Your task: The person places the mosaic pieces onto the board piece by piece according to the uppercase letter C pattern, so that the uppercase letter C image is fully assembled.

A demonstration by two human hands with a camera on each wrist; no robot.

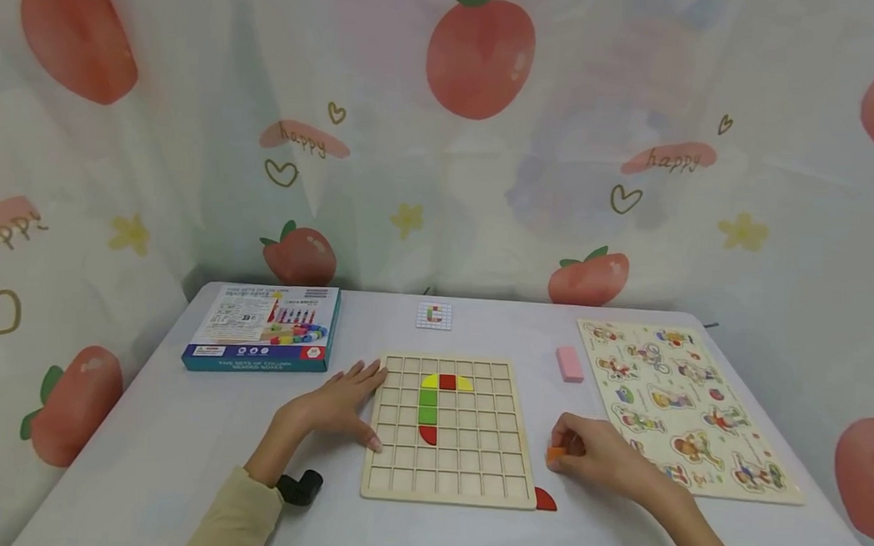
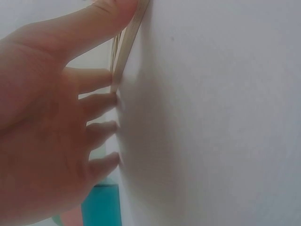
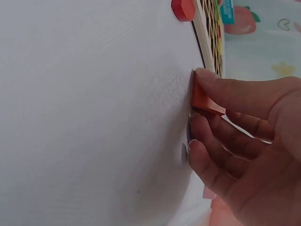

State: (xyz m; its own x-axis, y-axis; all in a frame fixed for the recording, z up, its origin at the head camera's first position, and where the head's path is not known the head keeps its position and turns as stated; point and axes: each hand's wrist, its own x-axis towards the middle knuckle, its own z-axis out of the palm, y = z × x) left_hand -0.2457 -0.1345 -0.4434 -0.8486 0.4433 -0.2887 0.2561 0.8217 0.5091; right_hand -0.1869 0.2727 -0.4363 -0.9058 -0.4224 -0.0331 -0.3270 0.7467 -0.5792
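A wooden grid board (image 1: 446, 500) lies flat on the white table. In its upper left cells sit a red square (image 1: 448, 381) between two yellow rounded pieces, green squares (image 1: 428, 406) below the left one, and a red quarter-round (image 1: 429, 435) under those. My left hand (image 1: 335, 402) rests at the board's left edge, fingers spread, thumb on the rim. To the right of the board, my right hand (image 1: 594, 454) pinches an orange block (image 3: 203, 99) between thumb and fingers, close to the tabletop. Another red quarter-round (image 1: 546, 500) lies by the board's lower right corner.
Behind the board lies a small pattern card (image 1: 434, 315). A pink block (image 1: 570, 364) is beside a large board with printed figures (image 1: 653, 420) on the right. At the back left is a blue-edged box (image 1: 261, 329). A fruit-print curtain (image 1: 472, 183) hangs behind the table.
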